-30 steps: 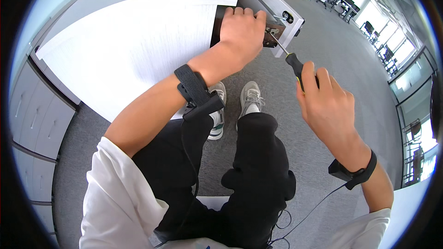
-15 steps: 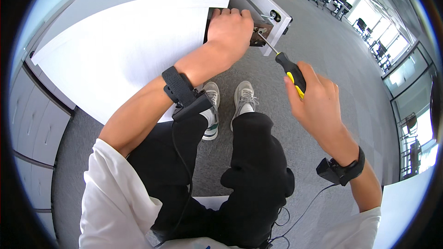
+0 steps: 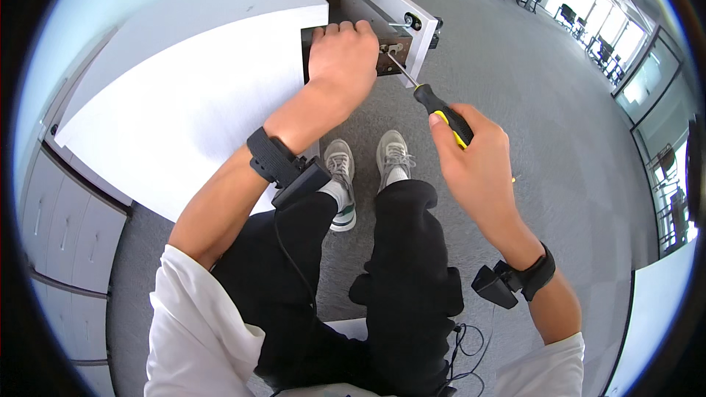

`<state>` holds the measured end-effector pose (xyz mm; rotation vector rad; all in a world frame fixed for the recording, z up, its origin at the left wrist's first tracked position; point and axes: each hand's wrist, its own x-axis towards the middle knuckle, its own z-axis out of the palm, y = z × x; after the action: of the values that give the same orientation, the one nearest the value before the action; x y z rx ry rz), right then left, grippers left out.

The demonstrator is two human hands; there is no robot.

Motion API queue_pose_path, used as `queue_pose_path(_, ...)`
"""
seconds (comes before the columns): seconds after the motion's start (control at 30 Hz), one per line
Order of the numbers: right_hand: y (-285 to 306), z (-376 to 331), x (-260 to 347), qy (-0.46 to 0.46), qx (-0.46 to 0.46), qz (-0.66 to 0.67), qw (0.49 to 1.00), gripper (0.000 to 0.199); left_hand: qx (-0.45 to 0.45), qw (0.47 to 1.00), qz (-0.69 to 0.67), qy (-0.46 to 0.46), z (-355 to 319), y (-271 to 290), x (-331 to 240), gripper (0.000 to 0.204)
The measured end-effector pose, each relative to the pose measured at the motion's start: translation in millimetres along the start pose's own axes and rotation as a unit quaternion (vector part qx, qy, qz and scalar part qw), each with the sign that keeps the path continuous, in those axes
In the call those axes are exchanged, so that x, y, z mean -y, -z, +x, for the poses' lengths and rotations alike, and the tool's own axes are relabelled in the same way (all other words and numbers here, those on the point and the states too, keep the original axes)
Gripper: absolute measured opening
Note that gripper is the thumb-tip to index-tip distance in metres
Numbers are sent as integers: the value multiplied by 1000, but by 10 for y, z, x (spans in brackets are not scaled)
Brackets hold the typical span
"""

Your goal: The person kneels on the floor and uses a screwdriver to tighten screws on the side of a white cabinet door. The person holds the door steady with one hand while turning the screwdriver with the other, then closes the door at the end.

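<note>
One black-and-yellow screwdriver (image 3: pixel 443 115) sits in the right hand (image 3: pixel 479 160), fingers wrapped around its handle, in the head view. Ahead of those fingers, its tip is at a metal fitting (image 3: pixel 398 48) on the pulled-out drawer (image 3: pixel 359 6). Left of the fitting, the left hand (image 3: pixel 343 56) bends its fingers over the drawer's near side; their tips are hidden, so their hold cannot be told. Beyond both sets of fingers, the white front panel (image 3: pixel 421 48) stands in place. Work at the fitting looks unfinished; how tight it sits is unclear from here.
</note>
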<state>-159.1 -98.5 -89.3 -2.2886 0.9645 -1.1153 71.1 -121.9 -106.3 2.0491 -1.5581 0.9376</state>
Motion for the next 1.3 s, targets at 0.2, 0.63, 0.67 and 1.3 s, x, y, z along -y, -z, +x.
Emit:
queue_pose_path(0.2,95,27,58,-103,60,26,993,32,-15,1000,-18,-11,5,3,18,24)
queue_pose_path(0.63,-255,-92,-27,227,-33,-451,862,46,-3,1000,-11,-16,16,-30,30,27)
queue_pose_path(0.67,-264,-82,-13,230,-13,-455,860,46,-6,1000,-10,-19,21,-28,32,27)
queue_pose_path(1.3,100,280,155,286,35,-410,865,12,29,999,4,-19,27,-13,22,26)
